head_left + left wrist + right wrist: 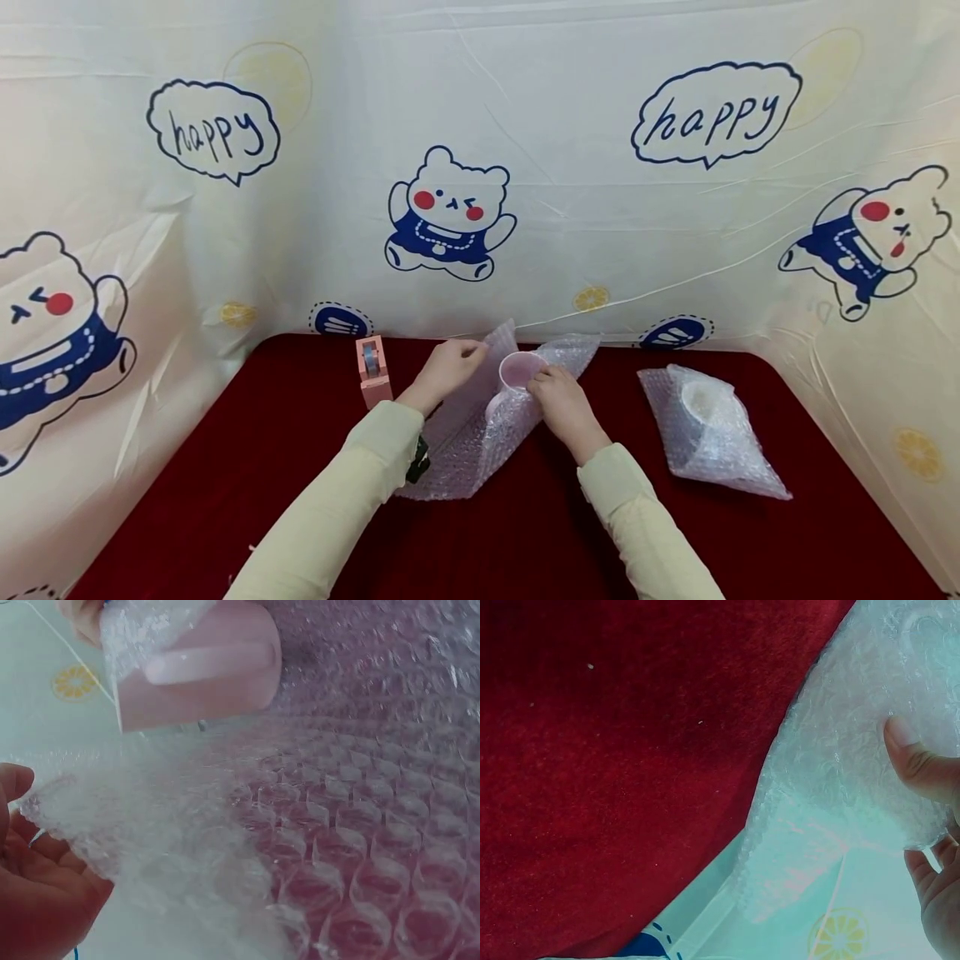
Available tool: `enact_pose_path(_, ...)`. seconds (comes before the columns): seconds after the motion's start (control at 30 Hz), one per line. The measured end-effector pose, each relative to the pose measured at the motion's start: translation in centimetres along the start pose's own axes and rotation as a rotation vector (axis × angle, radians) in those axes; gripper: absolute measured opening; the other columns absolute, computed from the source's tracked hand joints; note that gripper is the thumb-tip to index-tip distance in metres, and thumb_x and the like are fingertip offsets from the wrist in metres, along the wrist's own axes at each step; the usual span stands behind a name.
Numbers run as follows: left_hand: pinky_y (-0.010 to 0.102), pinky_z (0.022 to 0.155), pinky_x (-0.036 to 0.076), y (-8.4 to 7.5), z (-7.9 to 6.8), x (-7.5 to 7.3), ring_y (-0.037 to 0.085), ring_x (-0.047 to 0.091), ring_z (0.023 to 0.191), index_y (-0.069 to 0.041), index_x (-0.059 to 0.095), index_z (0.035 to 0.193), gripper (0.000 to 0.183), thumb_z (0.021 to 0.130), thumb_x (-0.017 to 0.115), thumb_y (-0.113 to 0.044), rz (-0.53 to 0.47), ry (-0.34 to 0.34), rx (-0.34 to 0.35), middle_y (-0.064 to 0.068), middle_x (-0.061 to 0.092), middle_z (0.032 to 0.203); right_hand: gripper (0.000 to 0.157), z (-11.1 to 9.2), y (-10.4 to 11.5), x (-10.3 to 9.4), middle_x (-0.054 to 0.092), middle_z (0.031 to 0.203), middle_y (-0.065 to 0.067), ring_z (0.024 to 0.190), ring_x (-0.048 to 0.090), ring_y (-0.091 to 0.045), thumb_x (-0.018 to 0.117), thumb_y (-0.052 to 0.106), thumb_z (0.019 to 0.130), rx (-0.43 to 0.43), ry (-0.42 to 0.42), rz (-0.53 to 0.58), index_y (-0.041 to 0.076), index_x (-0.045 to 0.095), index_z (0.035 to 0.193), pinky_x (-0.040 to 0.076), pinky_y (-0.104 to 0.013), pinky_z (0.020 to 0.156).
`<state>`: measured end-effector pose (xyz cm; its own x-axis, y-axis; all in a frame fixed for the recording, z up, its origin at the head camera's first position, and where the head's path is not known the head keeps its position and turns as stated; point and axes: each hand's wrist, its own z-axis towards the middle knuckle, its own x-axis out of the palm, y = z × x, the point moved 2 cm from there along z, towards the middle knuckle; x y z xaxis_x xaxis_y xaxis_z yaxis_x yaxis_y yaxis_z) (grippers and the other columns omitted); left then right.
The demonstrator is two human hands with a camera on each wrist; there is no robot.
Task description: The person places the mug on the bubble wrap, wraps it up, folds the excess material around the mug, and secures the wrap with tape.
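A pale pink mug [517, 371] with a handle lies tilted on a sheet of bubble wrap [457, 467] at the middle of the table. One part of the sheet is folded over the mug's right side. With thumb and fingers, my right hand [564, 404] grips the mug at its rim through this wrap; the right wrist view shows the thumb [907, 746] pressed on the plastic. My left hand [447, 372] is left of the mug and pinches a corner of the sheet, lifted off the table, as the left wrist view shows beside the mug's handle [210, 664].
A pink tape dispenser [375, 375] stands behind my left forearm. On the right lies a white cup [699, 402] wrapped in bubble wrap [720, 458]. Dark red cloth [525, 542] covers the table, and a printed white curtain [570, 233] hangs around its back and sides.
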<state>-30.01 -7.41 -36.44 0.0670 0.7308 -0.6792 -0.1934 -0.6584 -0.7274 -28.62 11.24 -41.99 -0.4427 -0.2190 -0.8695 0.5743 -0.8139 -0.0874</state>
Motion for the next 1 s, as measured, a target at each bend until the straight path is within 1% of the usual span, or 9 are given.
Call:
enact_pose_path(0.03, 0.024, 0.059, 0.034, -0.2, 0.0, 0.2, 0.014, 0.038, 0.063, -0.005, 0.063, 0.082, 0.030, 0.098, 0.049, -0.027, -0.005, 0.010, 0.010, -0.001, 0.038, 0.064, 0.020, 0.0, 0.0, 0.0, 0.073, 0.085, -0.004, 0.092, 0.062, -0.026, 0.063, -0.010, 0.071, 0.000, -0.003, 0.008, 0.008, 0.069, 0.075, 0.048, -0.037, 0.087)
enact_pose_path(0.13, 0.023, 0.056, 0.033, -0.8, 0.0, 0.7, 0.013, 0.038, 0.061, -0.004, 0.062, 0.081, 0.031, 0.098, 0.049, -0.026, -0.005, 0.044, 0.026, -0.002, 0.037, 0.062, 0.020, 0.0, 0.0, 0.0, 0.073, 0.083, -0.004, 0.090, 0.062, -0.025, 0.066, -0.010, 0.069, 0.001, 0.000, 0.009, 0.008, 0.069, 0.075, 0.048, -0.036, 0.087)
enact_pose_path(0.2, 0.024, 0.059, 0.036, -1.2, 0.0, 1.1, 0.014, 0.042, 0.063, -0.004, 0.067, 0.089, 0.030, 0.098, 0.048, -0.026, 0.012, 0.065, 0.032, 0.000, 0.043, 0.065, 0.020, 0.0, 0.0, 0.0, 0.072, 0.082, -0.004, 0.090, 0.062, -0.025, 0.068, -0.011, 0.068, 0.005, 0.008, 0.008, 0.008, 0.069, 0.075, 0.048, -0.036, 0.087)
enact_pose_path(0.3, 0.026, 0.066, 0.043, -1.6, 0.0, 1.7, 0.014, 0.052, 0.071, -0.004, 0.070, 0.103, 0.032, 0.099, 0.048, -0.026, 0.038, 0.098, 0.048, 0.004, 0.063, 0.078, 0.020, 0.0, 0.0, 0.0, 0.072, 0.082, -0.004, 0.090, 0.061, -0.025, 0.068, -0.012, 0.068, 0.015, 0.029, 0.011, 0.008, 0.069, 0.075, 0.047, -0.036, 0.088)
enact_pose_path(0.37, 0.026, 0.066, 0.045, -1.7, -0.1, 2.0, 0.014, 0.054, 0.070, -0.003, 0.070, 0.104, 0.033, 0.099, 0.047, -0.026, 0.053, 0.120, 0.059, 0.010, 0.068, 0.085, 0.020, 0.0, 0.0, 0.0, 0.072, 0.082, -0.005, 0.090, 0.061, -0.025, 0.068, -0.012, 0.069, 0.018, 0.041, 0.011, 0.007, 0.069, 0.075, 0.047, -0.037, 0.089)
enact_pose_path(0.57, 0.023, 0.058, 0.039, -1.8, 0.0, 2.8, 0.011, 0.044, 0.057, -0.002, 0.068, 0.105, 0.037, 0.101, 0.046, -0.031, 0.071, 0.175, 0.069, 0.010, 0.057, 0.070, 0.019, 0.2, 0.2, -0.1, 0.072, 0.083, -0.005, 0.092, 0.061, -0.024, 0.069, -0.011, 0.071, 0.025, 0.062, -0.006, 0.007, 0.071, 0.077, 0.047, -0.037, 0.091)
enact_pose_path(0.7, 0.027, 0.064, 0.045, -1.8, 0.0, 3.2, 0.015, 0.052, 0.066, -0.005, 0.067, 0.117, 0.039, 0.100, 0.046, -0.034, 0.096, 0.187, 0.073, 0.010, 0.065, 0.083, 0.019, 0.2, 0.3, -0.4, 0.073, 0.085, -0.005, 0.094, 0.062, -0.025, 0.070, -0.011, 0.070, 0.031, 0.067, 0.002, 0.006, 0.071, 0.078, 0.047, -0.037, 0.093)
enact_pose_path(0.83, 0.032, 0.074, 0.049, -1.7, 0.1, 3.6, 0.020, 0.060, 0.083, -0.005, 0.068, 0.114, 0.044, 0.101, 0.042, -0.039, 0.103, 0.163, 0.073, 0.013, 0.069, 0.103, 0.020, 0.1, 0.3, -0.4, 0.073, 0.084, -0.004, 0.092, 0.062, -0.024, 0.071, -0.011, 0.071, 0.032, 0.063, 0.001, 0.007, 0.072, 0.079, 0.047, -0.037, 0.092)
enact_pose_path(1.0, 0.034, 0.074, 0.047, -1.4, 0.3, 4.2, 0.021, 0.060, 0.084, -0.003, 0.069, 0.105, 0.039, 0.101, 0.044, -0.034, 0.106, 0.074, 0.099, 0.015, 0.069, 0.102, 0.018, 0.1, 0.2, -0.3, 0.073, 0.083, -0.003, 0.090, 0.061, -0.023, 0.073, -0.007, 0.070, 0.026, 0.068, -0.024, 0.008, 0.072, 0.080, 0.047, -0.035, 0.092)
